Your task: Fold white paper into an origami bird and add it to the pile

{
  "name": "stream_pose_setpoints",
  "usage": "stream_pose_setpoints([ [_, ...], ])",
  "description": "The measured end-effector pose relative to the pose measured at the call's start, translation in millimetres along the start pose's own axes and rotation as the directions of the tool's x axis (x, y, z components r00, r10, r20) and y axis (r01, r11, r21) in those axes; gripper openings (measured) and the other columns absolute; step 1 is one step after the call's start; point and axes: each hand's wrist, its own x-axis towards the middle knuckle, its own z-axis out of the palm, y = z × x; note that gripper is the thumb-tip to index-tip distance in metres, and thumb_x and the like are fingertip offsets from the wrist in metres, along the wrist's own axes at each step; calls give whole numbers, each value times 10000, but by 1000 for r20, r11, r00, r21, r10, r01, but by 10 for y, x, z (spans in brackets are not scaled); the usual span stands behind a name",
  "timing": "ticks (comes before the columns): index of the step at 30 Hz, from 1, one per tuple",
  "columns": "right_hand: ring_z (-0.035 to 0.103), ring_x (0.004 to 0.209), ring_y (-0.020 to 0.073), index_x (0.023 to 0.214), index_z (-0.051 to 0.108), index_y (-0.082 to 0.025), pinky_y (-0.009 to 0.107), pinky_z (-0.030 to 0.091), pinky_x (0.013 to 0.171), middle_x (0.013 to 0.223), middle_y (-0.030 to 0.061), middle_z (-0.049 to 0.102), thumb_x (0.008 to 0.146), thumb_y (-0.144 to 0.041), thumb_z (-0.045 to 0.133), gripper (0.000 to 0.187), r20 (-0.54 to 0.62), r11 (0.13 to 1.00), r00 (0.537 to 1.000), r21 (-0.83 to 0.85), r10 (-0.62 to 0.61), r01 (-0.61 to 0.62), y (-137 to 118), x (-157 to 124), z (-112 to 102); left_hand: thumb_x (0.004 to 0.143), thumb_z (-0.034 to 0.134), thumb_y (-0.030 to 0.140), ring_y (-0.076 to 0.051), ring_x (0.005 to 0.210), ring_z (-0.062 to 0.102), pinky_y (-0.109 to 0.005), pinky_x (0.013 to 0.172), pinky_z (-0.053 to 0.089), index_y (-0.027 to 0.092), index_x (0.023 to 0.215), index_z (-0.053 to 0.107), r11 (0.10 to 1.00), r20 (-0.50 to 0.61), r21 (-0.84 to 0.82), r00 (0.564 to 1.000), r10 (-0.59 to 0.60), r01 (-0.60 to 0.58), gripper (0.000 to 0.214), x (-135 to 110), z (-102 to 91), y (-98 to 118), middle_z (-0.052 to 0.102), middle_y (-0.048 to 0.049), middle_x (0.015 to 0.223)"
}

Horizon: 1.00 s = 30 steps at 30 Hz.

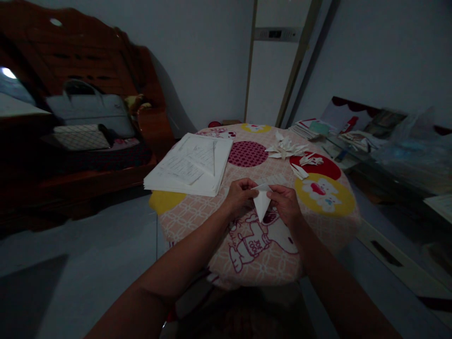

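Observation:
My left hand [239,197] and my right hand [286,203] meet above the middle of a small round table with a pink cartoon-print cloth [197,217]. Both pinch a small folded white paper [262,201], a triangle whose tip points down toward me. The left fingers grip its upper left corner, the right fingers its upper right edge. Farther back on the cloth lies a folded white paper flower shape [284,149], with smaller folded white pieces [304,165] beside it.
A thick stack of printed white sheets [190,165] covers the table's left side. A dark wooden bench with a grey bag [88,110] stands at the left. A low glass table with books and papers [356,136] is at the right. Pale floor surrounds the table.

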Motion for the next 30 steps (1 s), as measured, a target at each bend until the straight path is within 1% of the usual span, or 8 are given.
stream_pose_setpoints([
  [7, 539, 482, 119, 696, 778, -197, 246, 413, 479, 578, 3, 675, 554, -218, 734, 151, -35, 1000, 999, -18, -7, 6, 26, 13, -1, 567, 708, 192, -116, 577, 565, -236, 584, 430, 134, 661, 677, 996, -36, 55, 997, 66, -64, 115, 7, -6, -41, 653, -4, 622],
  [14, 504, 461, 110, 668, 775, -205, 241, 389, 474, 528, -10, 641, 583, -198, 680, 128, -82, 995, 993, -67, -86, 81, 57, 18, -13, 571, 694, 190, -112, 578, 574, -237, 579, 451, 116, 734, 712, 999, -23, -15, 999, -30, 29, 180, -11, 7, 23, 655, -23, 660],
  [17, 551, 512, 119, 677, 784, -217, 241, 421, 515, 578, -8, 679, 601, -178, 656, 154, -86, 984, 985, -113, -150, 140, 78, 26, -28, 644, 699, 293, -122, 607, 600, -243, 580, 488, 117, 791, 707, 995, -3, -62, 997, -75, 75, 230, -11, 17, 21, 643, -29, 690],
  [19, 605, 584, 135, 685, 789, -229, 249, 460, 573, 649, -3, 719, 621, -180, 639, 170, -68, 969, 978, -165, -199, 186, 80, 27, -35, 692, 716, 417, -121, 556, 588, -245, 532, 488, 129, 729, 655, 992, -8, -45, 993, -115, 115, 297, -7, 25, -4, 614, -23, 641],
  [22, 644, 649, 152, 689, 792, -239, 258, 485, 616, 698, 2, 744, 645, -188, 614, 191, -19, 921, 954, -269, -299, 283, 63, 21, -35, 673, 756, 527, -104, 428, 523, -238, 440, 445, 156, 637, 555, 986, -41, 31, 986, -160, 162, 423, 4, 24, -55, 570, -2, 541],
  [26, 679, 700, 166, 685, 793, -239, 270, 506, 660, 726, 12, 758, 667, -180, 610, 193, 47, 869, 917, -302, -397, 392, 27, 2, -13, 628, 788, 523, -103, 399, 516, -230, 416, 422, 156, 637, 563, 989, -46, 76, 992, -122, 125, 431, 21, -4, -98, 583, -2, 523],
  [28, 683, 702, 164, 707, 796, -233, 268, 511, 661, 739, 16, 762, 668, -176, 631, 179, 36, 882, 925, -291, -378, 372, 19, -3, -2, 643, 775, 502, -95, 401, 507, -219, 418, 407, 152, 630, 575, 993, -41, 91, 996, -77, 80, 403, 28, -19, -106, 576, 1, 510],
  [30, 660, 634, 147, 796, 803, -221, 252, 501, 603, 724, 11, 754, 656, -187, 674, 194, -9, 922, 951, -247, -310, 298, 26, -1, 4, 664, 756, 466, -88, 397, 492, -212, 417, 386, 148, 619, 582, 993, -48, 113, 998, -30, 35, 365, 30, -28, -105, 563, 5, 492],
])
